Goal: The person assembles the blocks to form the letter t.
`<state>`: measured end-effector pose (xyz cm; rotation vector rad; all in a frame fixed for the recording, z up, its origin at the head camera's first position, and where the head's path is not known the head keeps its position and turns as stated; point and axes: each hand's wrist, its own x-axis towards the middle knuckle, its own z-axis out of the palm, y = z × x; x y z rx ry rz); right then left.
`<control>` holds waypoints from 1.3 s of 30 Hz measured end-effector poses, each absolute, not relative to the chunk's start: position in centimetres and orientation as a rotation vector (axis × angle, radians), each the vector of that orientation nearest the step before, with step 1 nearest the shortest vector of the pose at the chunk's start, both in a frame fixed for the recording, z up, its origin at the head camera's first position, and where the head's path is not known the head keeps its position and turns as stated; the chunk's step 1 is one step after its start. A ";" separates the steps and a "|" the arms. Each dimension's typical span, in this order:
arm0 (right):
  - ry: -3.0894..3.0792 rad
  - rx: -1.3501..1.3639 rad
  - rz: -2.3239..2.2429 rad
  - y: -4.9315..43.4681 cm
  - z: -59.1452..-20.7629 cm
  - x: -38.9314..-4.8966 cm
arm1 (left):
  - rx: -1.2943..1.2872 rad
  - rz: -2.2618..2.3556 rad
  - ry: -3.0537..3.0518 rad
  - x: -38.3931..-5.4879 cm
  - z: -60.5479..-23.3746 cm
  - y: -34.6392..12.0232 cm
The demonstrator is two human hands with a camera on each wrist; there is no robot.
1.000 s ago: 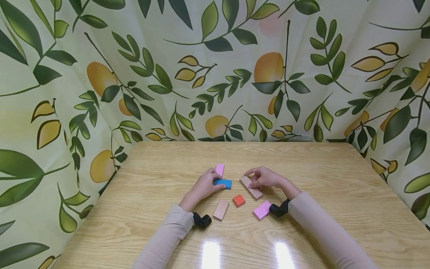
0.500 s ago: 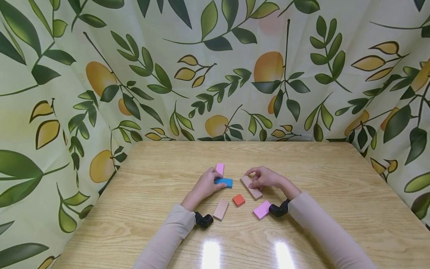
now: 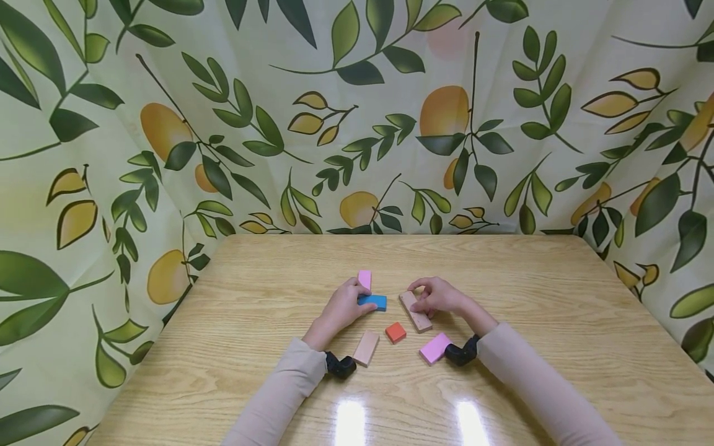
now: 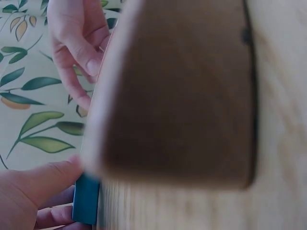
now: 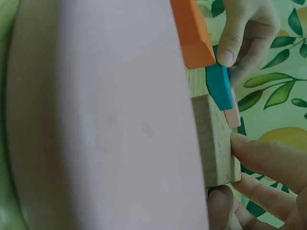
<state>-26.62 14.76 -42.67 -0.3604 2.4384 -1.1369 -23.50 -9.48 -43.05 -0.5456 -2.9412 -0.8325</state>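
My left hand [image 3: 341, 306] pinches a blue block [image 3: 377, 302] by its left end, thumb on the near side. The blue block [image 4: 86, 201] also shows beside the thumb in the left wrist view. A pink block [image 3: 365, 279] lies just behind it, partly covered by the fingers. To the right, my right hand [image 3: 440, 295] holds a long plain wooden block [image 3: 419, 318] lying at a slant, its far end pointing left. In the right wrist view, the thumb and fingers meet this wooden block [image 5: 211, 143] at its edge.
Nearer the front of the wooden table [image 3: 268, 272] lie a small orange-red block [image 3: 395, 332], a pale wooden block [image 3: 366, 348] and another pink block [image 3: 434, 348]. Black wrist cameras sit close to the pale and near pink blocks. A leaf-patterned cloth [image 3: 385, 124] hangs behind the table.
The blue block has slid slightly to the right with my left hand. The long wooden block has turned a little, its near end swinging left under my right hand.
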 end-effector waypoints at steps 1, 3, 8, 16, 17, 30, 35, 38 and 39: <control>2.443 -0.354 -1.139 14.7 -42.7 -26.6 | -0.544 -0.835 -2.940 -23.5 -43.0 -9.5; 2.453 -0.349 -1.138 14.7 -42.7 -26.5 | -0.537 -0.839 -2.939 -23.6 -43.1 -9.4; 2.459 -0.312 -1.161 14.4 -42.9 -26.3 | -0.524 -0.831 -2.948 -23.7 -43.1 -9.2; 2.445 -0.279 -1.237 14.0 -43.1 -26.0 | -0.508 -0.827 -2.951 -23.7 -43.0 -9.0; 2.445 -0.274 -1.241 14.0 -43.1 -25.9 | -0.506 -0.825 -2.954 -23.7 -43.0 -8.9; 2.456 -0.183 -1.255 13.5 -42.9 -25.6 | -0.500 -0.802 -2.950 -24.1 -43.1 -8.6; 2.455 -0.162 -1.261 13.4 -42.9 -25.5 | -0.504 -0.787 -2.955 -24.2 -43.0 -8.5; 2.460 -0.153 -1.258 13.4 -42.9 -25.5 | -0.510 -0.773 -2.956 -24.4 -43.1 -8.4; 2.461 -0.149 -1.259 13.4 -42.9 -25.5 | -0.514 -0.767 -2.956 -24.4 -43.1 -8.4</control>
